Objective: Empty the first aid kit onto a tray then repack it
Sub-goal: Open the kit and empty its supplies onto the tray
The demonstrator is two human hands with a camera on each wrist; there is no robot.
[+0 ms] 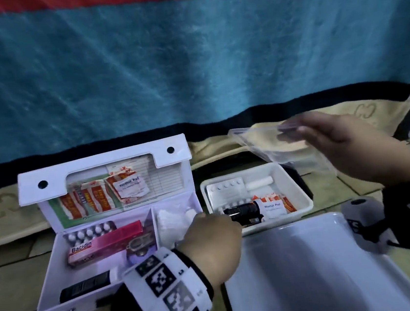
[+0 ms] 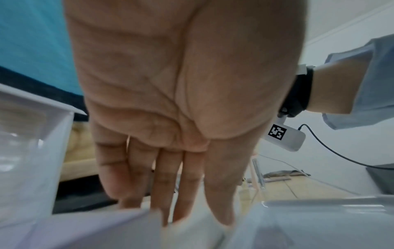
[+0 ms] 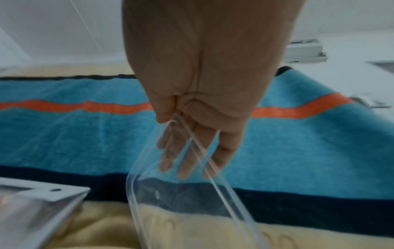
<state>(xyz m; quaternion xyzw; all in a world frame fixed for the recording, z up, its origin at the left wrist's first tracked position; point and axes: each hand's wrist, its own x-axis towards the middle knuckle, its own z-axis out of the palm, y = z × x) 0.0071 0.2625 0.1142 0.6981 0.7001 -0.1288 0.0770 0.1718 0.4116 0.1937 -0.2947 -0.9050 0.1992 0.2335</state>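
Both hands are busy: the right hand (image 1: 345, 144) grips a clear plastic lid (image 1: 269, 145) above the small white tray (image 1: 303, 195). Fingers straight, the left hand (image 1: 208, 242) reaches into the open first aid kit (image 1: 57, 282), beside the tray.

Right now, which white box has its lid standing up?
The first aid kit on the left; its lid stands open. The small tub and big tray have none.
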